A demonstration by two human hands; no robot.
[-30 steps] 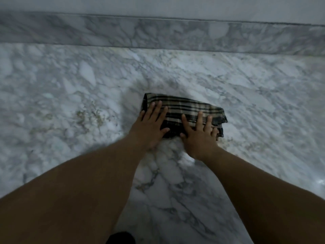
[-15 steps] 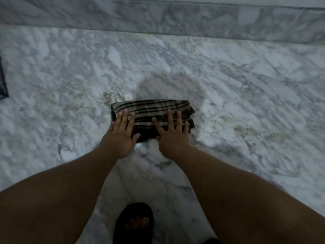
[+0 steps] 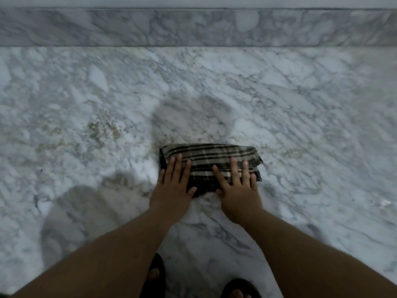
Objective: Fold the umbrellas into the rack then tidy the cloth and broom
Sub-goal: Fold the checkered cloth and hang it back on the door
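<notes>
Nearest, bottom edge: two dark sandals (image 3: 153,276), each cut off by the frame, toes partly showing. Both forearms reach forward from here.

Left hand (image 3: 171,183): fingers straight and spread, palm down, pressing the left end of the cloth (image 3: 214,155). Grip flat and wide, curled round nothing.

Right hand (image 3: 238,190): likewise flat, fingers spread over the cloth's right half, heel of the palm on the floor (image 3: 86,104) just short of the cloth. Nothing pinched.

Cloth: dark check with pale stripes, folded into a thick oblong, lying on the marble floor under both hands, well short of the step. Its near edge is hidden by the palms; how many layers it holds cannot be counted.

Beyond: brownish speckling on the floor to the left; a grey shadow just past the cloth; then a marble step (image 3: 193,29) across the far edge.

Progress, judged: cloth appears folded and is being pressed flat, so that item is probably near done. Umbrellas, rack and broom are out of view; their state cannot be told. Picture dim and soft at the edges.
</notes>
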